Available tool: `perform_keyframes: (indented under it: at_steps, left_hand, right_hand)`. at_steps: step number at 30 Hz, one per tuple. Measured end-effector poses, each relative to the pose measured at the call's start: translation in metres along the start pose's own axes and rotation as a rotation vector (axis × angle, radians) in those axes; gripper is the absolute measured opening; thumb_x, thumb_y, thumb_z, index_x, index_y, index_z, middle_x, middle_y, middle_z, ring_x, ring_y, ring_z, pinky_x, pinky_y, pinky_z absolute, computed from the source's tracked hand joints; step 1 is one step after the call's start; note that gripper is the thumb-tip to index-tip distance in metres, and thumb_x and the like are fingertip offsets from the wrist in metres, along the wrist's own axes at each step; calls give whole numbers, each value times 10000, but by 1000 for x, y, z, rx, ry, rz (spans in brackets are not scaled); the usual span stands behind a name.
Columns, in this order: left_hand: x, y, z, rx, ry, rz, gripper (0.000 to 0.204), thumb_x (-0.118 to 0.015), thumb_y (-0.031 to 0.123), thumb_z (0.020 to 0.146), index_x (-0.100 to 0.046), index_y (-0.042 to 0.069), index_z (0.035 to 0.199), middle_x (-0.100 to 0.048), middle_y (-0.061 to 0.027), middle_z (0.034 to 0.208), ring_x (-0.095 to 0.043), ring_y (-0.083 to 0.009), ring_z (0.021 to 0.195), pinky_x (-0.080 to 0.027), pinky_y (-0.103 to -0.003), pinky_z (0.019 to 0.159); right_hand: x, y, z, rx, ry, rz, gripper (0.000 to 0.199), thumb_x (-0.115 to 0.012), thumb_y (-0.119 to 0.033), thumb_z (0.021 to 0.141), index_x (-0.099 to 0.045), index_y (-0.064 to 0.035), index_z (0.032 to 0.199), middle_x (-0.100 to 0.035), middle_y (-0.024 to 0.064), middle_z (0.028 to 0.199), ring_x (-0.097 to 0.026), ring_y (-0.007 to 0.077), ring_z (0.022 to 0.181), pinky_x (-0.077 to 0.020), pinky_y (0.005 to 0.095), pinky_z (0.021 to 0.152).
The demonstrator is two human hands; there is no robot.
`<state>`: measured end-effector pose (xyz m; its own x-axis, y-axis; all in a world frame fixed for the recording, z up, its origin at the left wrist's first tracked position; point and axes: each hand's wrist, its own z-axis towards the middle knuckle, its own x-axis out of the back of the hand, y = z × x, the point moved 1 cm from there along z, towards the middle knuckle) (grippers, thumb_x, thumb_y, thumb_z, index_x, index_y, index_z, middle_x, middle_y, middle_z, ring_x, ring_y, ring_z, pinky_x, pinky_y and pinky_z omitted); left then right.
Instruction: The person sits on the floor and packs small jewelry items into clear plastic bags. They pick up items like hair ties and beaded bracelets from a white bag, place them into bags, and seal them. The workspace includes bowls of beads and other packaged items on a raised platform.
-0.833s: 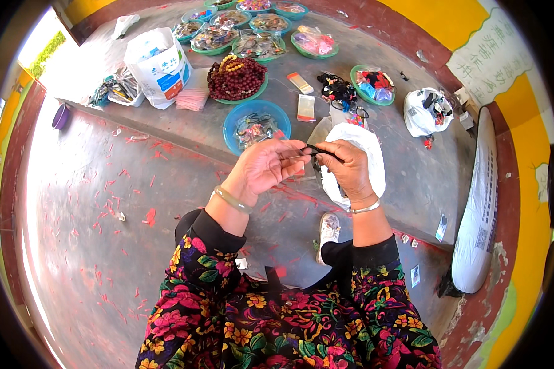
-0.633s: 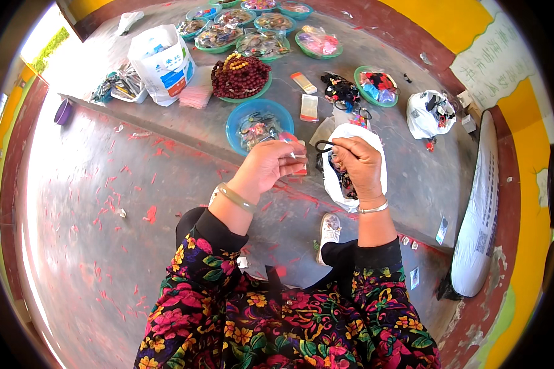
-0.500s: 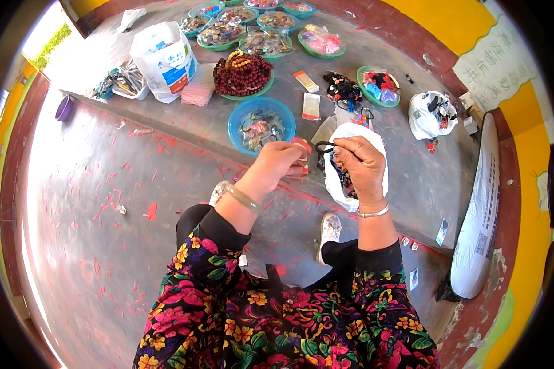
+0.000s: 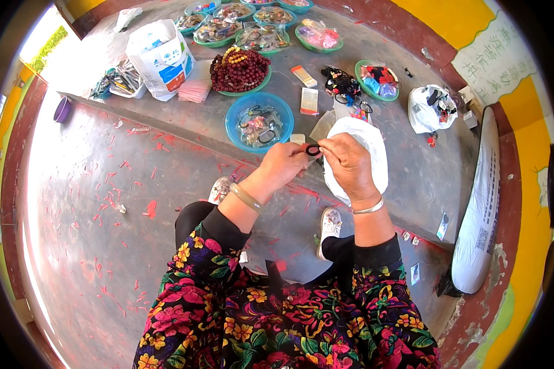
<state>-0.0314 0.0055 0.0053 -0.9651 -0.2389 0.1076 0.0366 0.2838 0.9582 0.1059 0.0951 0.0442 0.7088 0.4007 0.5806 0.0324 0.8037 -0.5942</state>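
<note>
A small black hair tie [image 4: 313, 149] spans the gap between my two hands, with a looped end showing. My right hand [image 4: 348, 161] pinches it from the right, above the white plastic bag [image 4: 370, 144]. My left hand [image 4: 282, 165] is closed at its other side, fingertips touching the loop. A pale card-like piece [image 4: 298, 139] shows just behind the left fingers; whether they hold it I cannot tell. Just beyond my left hand stands a blue basin [image 4: 231, 123] with small wrapped packets and black loops in it.
Dark red beads [image 4: 240, 71] fill a green basin. Farther back are several basins of packets [image 4: 261, 38]. Pink cards [image 4: 194, 91] lie by a white bag [image 4: 161, 58]. A step edge [image 4: 185, 132] crosses the floor. A long white roll [image 4: 480, 209] lies at the right.
My right hand has brought the hair tie left and slightly down, to my left fingers. The red-and-white card seen in my left hand is now mostly hidden. The view has shifted slightly.
</note>
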Motion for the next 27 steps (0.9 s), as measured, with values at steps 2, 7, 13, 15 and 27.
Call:
perform_keyframes:
  at_steps: [2,7,13,15,27]
  left_hand:
    - [0,-4,2,-4,-7,-34,266,-493,106,859,-627,10,1068,-585,-1,766,-527,-55,706,-451,-213,645]
    - [1,-4,0,9,-70,-145,293,-516,120,862,-592,-10,1114,-607,-13,881,-560,-75,777,-467,-221,723]
    - [-2,-3,-3,-145,-157,-218,267,-603,42,822,-594,-42,1075,-620,-37,965,-572,-84,863,-469,-234,758]
    - [-3,-5,-2,-144,-153,-187,242,-613,30,817,-604,-42,1047,-624,-42,942,-577,-83,845,-475,-234,754]
    - [-3,-7,3,67,-139,-212,175,-581,78,860,-620,-32,990,-627,-49,868,-611,-108,772,-518,-245,681]
  right_hand:
    - [-1,0,0,10,-11,-24,172,-635,44,730,-633,-21,889,-590,87,788,-606,230,685,-480,298,585]
    - [0,1,0,2,-87,-39,161,-638,12,725,-636,-24,882,-588,89,782,-601,245,694,-477,312,601]
    - [8,13,-1,-124,-190,99,143,-667,-31,703,-668,-47,845,-572,69,725,-574,221,686,-451,301,614]
    - [9,13,-1,-128,-218,96,153,-675,-44,704,-676,-52,856,-571,62,717,-568,208,687,-445,295,618]
    - [20,12,-3,-576,-263,524,359,-641,26,749,-600,-47,1098,-572,-11,802,-517,53,720,-439,221,659]
